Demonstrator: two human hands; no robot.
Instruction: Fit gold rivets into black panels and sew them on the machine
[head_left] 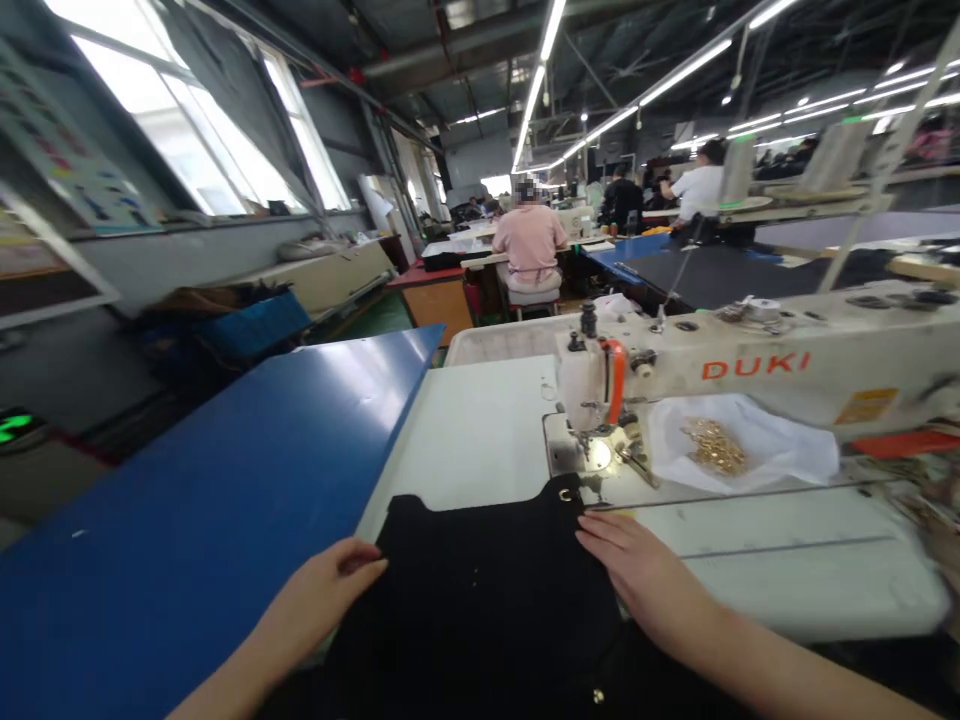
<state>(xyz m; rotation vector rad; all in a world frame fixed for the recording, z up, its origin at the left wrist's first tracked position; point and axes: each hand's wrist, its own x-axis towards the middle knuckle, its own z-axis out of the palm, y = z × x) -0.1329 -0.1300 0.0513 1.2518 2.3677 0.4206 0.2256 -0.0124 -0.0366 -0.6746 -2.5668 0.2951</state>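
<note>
A black fabric piece (487,590) with a curved cut-out along its far edge lies in front of me, its upper corner close to the needle area of the sewing machine (592,390). One small gold metal ring (565,495) sits in that corner, and another gold fitting (598,696) shows low on the fabric. My left hand (330,590) pinches the left edge between thumb and fingers. On the right edge, my right hand (637,560) grips with its fingers stretched over the cloth; its thumb is hidden.
Right of the needle, a white cloth (787,455) holds a heap of small gold metal parts (716,447). A blue board (247,480) slopes along the left of the pale machine table (465,430). Behind it stands a white bin (495,345). A person in pink (531,245) sits farther ahead.
</note>
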